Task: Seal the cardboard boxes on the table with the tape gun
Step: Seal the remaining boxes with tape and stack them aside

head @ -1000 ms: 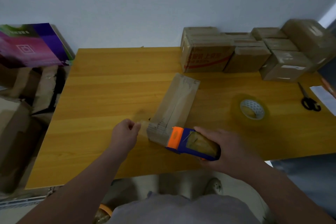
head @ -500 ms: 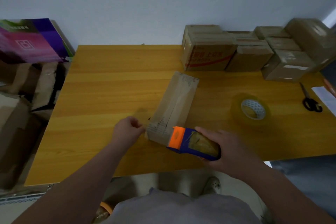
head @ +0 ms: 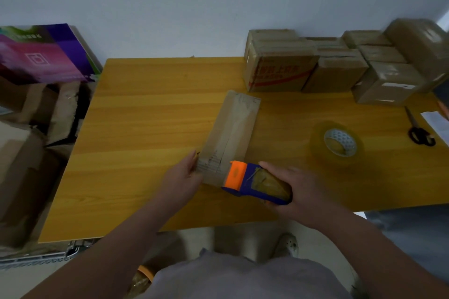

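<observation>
A long narrow cardboard box (head: 230, 133) lies slantwise in the middle of the wooden table (head: 150, 114). My right hand (head: 298, 189) grips a blue and orange tape gun (head: 255, 181), whose orange head sits at the box's near end. My left hand (head: 182, 177) presses against the near left side of the same box, fingers lying along the cardboard. Clear tape seems to run down the box's top.
Several brown boxes (head: 279, 65) are stacked at the table's far right. A roll of clear tape (head: 339, 144) lies right of the long box, black scissors (head: 419, 132) and a paper sheet (head: 437, 124) at the right edge. More cardboard and a purple box (head: 41, 56) stand left of the table.
My left hand has moved right and now lies against the box's near left side. The tape gun and right hand have hardly moved.
</observation>
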A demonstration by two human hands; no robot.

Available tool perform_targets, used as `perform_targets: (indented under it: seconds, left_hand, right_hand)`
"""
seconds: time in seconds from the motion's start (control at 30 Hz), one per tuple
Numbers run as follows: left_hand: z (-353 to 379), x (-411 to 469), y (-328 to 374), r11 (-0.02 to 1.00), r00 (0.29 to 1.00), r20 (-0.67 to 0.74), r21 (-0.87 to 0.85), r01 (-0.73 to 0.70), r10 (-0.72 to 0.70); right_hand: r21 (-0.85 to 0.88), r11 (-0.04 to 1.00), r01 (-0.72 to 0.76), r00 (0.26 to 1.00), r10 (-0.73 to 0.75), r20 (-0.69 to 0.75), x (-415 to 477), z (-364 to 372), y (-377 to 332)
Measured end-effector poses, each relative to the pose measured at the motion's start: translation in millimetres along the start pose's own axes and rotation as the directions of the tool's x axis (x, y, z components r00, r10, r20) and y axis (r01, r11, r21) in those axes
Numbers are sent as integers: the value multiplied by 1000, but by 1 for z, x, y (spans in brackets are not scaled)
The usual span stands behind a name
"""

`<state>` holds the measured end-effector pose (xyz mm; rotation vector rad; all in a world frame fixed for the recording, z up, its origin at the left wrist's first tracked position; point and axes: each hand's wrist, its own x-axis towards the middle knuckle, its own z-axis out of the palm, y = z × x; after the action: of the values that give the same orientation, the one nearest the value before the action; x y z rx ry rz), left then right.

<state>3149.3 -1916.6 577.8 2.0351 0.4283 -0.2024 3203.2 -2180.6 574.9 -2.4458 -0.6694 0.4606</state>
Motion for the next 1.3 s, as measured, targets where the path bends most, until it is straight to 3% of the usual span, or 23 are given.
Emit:
perform_targets:
  seconds: [0.07,0.13,0.2,0.27,0.63,0.77,0.97,1.3]
  left_hand:
    - [-3,0,0,918,986,35,359,-166,165]
    - [-2,1,-2,727,952,172,615,-305,254]
    - [3,3,-6,552,914,299,728,-405,276]
    - [8,5,-8,491,882,367,734,-469,295]
    - [12,10,-11,462,850,433,714,-527,300]
    - [12,9,-10,449,856,422,729,-517,299]
    - [16,6,-3,438,869,415,751,-494,269]
    - [24,3,4,444,902,358,786,-430,240]
  right_hand:
    - [13,1000,-6,1000,6,-4,6,0,-3]
    - [8,1000,-5,1000,5,-4,11,-1,-7]
    - [-17,1000,-12,1000,12,4,13,-2,-8]
    - [-37,999,-14,1000,15,12,13,-4,-9]
    - [-19,1000,22,1000,-22,21,-5,-31,5]
    - [50,997,-52,999,51,12,-27,-45,27]
    - [-216,968,-124,966,168,199,-1,-36,3]
    - [-311,940,-138,927,234,294,36,-45,-37]
